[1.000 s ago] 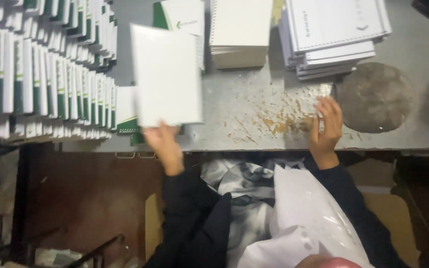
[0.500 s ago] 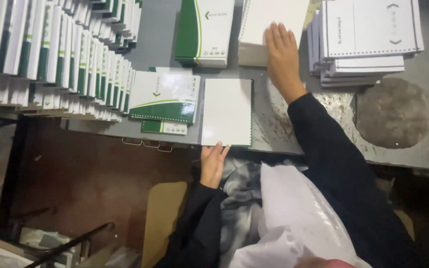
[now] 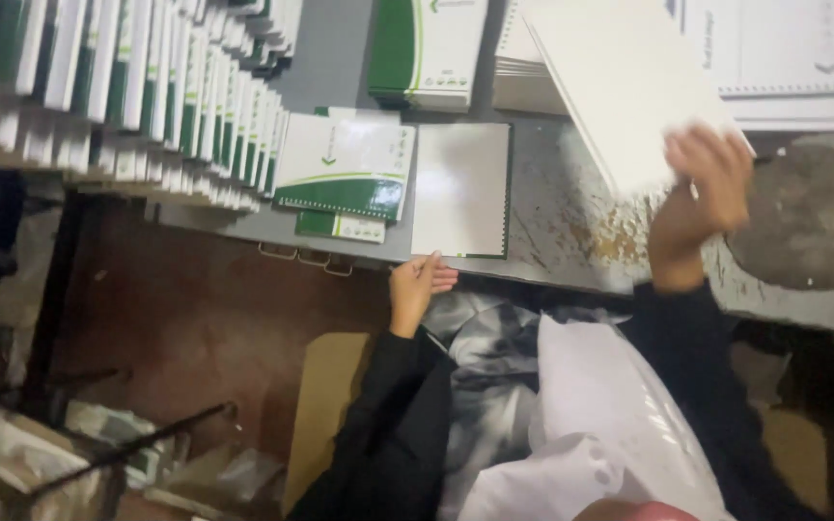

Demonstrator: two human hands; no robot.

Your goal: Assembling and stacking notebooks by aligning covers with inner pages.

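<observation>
My right hand (image 3: pixel 702 188) is up over the counter (image 3: pixel 571 241), fingers clamped on the lower corner of a white sheet of card (image 3: pixel 620 87), which hangs tilted above the grey top and partly covers the stack of white pads (image 3: pixel 523 68) behind it. My left hand (image 3: pixel 415 287) rests at the near edge of the counter, fingers loosely together and flat, their tips just touching the bottom edge of a white spiral-bound pad (image 3: pixel 462 188) that lies flat in front of me, holding nothing. Just to the left of that pad lies a green and white notebook (image 3: pixel 345 166) on top of another one. Behind it stands a green and white stack (image 3: pixel 427 48). Far left, long rows of notebooks (image 3: pixel 127 87) stand on edge, packed close. To the right of my raised hand a round grey stone disc (image 3: pixel 808 217) sits on the counter, and behind it are more white spiral-bound pads (image 3: pixel 784 53). The counter surface between my hands is scratched and rusty.
</observation>
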